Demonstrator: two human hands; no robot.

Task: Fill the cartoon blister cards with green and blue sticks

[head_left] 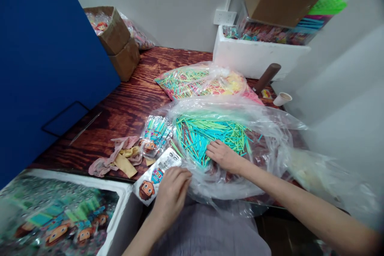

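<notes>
My right hand (222, 156) reaches into an open clear plastic bag (270, 144), its bent fingers closed among thin green and blue sticks (214, 134). The fingertips are partly hidden in the pile. Closer to me, my left hand (173, 190) is curled over the edge of a flat printed packet (148, 186) with a cartoon face on it, and seems to grip it. Left of the bag lies a stack of filled clear packets (156, 134) with similar sticks showing through.
Behind the open bag rests another bag (192, 82) of multicoloured sticks. Crumpled pink and yellow gloves (124, 158) lie on the left. A white foam box (120, 204) of filled packets stands at front left. A paper cup (282, 99) and a brown cylinder (268, 77) are at right.
</notes>
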